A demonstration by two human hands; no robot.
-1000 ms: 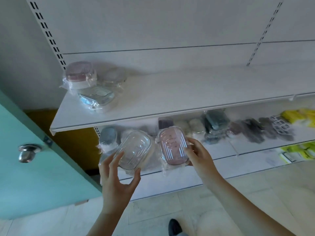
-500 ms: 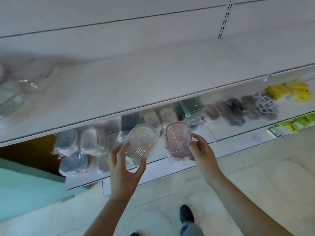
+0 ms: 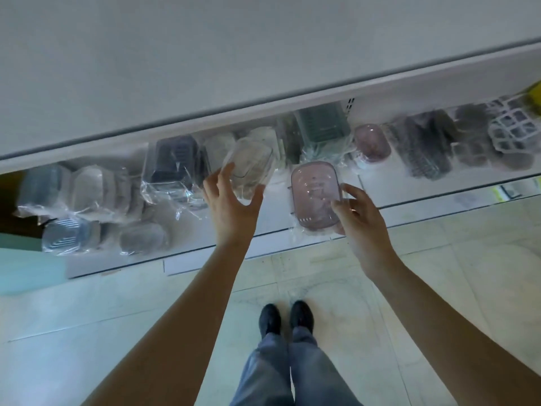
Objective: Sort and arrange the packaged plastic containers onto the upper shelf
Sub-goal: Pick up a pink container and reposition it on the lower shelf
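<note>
Left hand (image 3: pixel 231 206) grips the clear container (image 3: pixel 248 168); right hand (image 3: pixel 355 218) pinches the pink container (image 3: pixel 316 194) at its lower right corner. Both are held in front of the lower shelf (image 3: pixel 205 253), below the upper shelf (image 3: pixel 175 68). Judged light, rigid, with slippery film wrap; best gripped across the short sides. Contents: not discernible.
</note>
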